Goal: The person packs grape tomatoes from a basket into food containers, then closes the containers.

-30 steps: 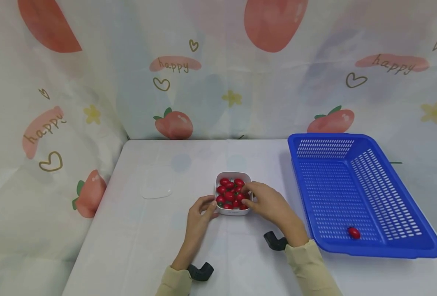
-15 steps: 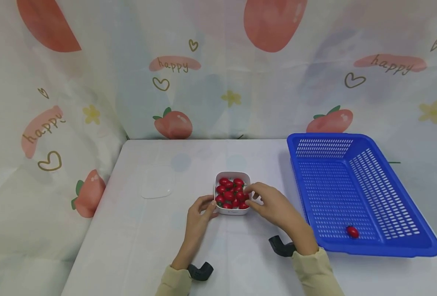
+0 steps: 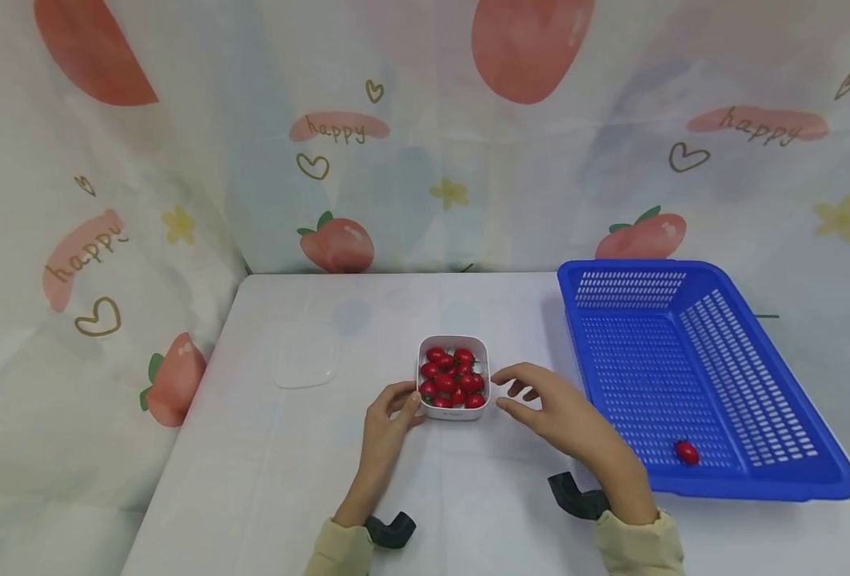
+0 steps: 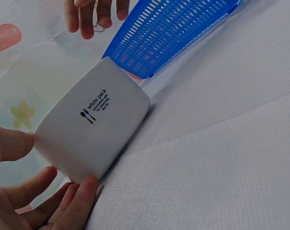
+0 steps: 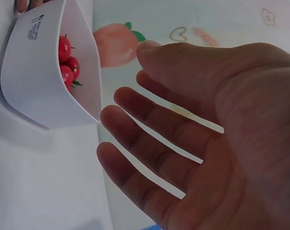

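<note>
A clear plastic lid (image 3: 305, 366) lies flat at the left of the white table (image 3: 266, 464), well apart from the work. Just right of it, the person's left hand (image 3: 389, 416) rests against the near left corner of a small white tub (image 3: 453, 411), thumb and fingertips curled round the wall, as the left wrist view confirms with fingers (image 4: 73, 203) pressed to the tub's smooth side. The tub sits at the table's middle, filled with cherry tomatoes (image 3: 452, 376), small, glossy and red, some with green stems. They look light, round and thin-skinned: likely to roll, slip under a loose touch and bruise or split under a hard one, so a soft pinch across the middle of a single fruit, thumb against one or two fingertips, seems the safest hold. The tub itself looks stiff, light and slick, apt to slide unless steadied at its wall. The right hand (image 3: 554, 412) hovers just beside the tub's right edge, fingers spread and relaxed, palm empty in the right wrist view (image 5: 202, 143). Farther right stands a blue slotted basket (image 3: 756, 488), one tomato (image 3: 687, 453) lying near its front corner.
</note>
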`<state>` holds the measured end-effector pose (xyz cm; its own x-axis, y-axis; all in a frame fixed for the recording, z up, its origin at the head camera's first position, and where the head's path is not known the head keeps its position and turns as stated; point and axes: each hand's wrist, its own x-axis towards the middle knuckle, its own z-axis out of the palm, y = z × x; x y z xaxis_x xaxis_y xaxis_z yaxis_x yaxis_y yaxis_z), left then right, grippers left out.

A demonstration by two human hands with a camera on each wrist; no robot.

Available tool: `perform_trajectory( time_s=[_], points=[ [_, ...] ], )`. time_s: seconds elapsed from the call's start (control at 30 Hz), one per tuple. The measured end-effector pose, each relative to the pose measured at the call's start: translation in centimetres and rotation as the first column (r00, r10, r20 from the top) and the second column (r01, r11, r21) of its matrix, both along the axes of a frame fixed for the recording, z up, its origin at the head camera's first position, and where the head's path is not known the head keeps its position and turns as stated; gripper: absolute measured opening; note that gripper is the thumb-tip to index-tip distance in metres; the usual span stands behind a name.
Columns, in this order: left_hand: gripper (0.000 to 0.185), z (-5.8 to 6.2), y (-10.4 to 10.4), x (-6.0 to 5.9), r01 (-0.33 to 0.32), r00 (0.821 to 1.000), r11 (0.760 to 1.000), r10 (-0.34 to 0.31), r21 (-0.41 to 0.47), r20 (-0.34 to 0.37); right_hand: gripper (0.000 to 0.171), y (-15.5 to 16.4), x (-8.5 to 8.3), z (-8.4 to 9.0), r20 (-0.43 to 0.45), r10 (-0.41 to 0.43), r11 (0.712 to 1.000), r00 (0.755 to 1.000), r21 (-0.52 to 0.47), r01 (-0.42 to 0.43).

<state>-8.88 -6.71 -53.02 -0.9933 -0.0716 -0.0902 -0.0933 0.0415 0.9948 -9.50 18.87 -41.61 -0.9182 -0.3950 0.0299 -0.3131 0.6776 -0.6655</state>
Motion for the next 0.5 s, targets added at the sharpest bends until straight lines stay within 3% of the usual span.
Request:
perform_trajectory(
  time_s=[0.5],
  points=[
    [0.037,0.1,0.1,0.0,-0.007,1.000,1.000,0.007,0.008,0.019,0.035,3.6,3.4,2.3,0.058,-0.180,0.981,0.982,0.079,0.175]
  ],
)
